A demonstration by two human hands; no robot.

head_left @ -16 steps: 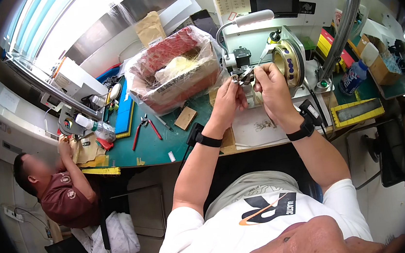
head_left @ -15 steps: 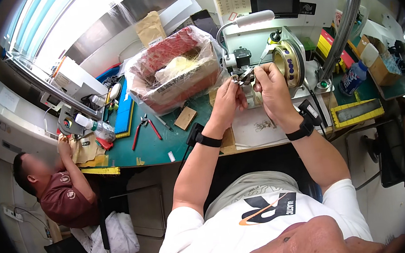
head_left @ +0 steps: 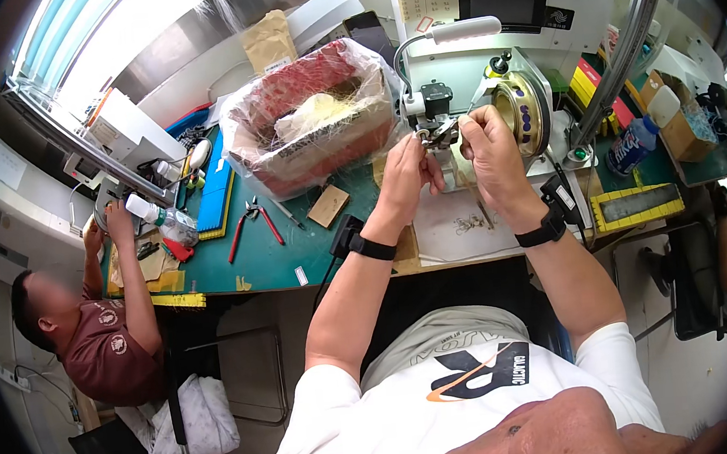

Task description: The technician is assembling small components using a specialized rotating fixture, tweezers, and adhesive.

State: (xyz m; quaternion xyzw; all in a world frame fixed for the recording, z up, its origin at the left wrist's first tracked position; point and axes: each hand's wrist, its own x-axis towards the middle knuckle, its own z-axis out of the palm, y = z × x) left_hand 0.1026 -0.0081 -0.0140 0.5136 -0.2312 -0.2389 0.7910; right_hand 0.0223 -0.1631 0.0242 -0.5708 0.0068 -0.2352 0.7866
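My left hand is closed in a pinch, thumb and forefinger against a small shiny metal piece too small to name. Just right of it, my right hand is curled closed with its fingertips pressed together; what it grips is hidden. Between the two sets of fingertips sit small metal parts of a bench machine, under a white lamp. A brass-coloured wheel stands close beside my right hand. Below the hands, a pale sheet carries small loose wire-like bits.
A plastic-lined box with tangled fine wire stands left of my hands. Red-handled pliers, a wooden block and a blue tray lie farther left. A blue bottle stands right. A co-worker sits far left.
Both my hands stay at the machine parts, with only slight finger shifts. At far left, the co-worker's hands have lifted and moved farther back. The whole view has shifted a little.
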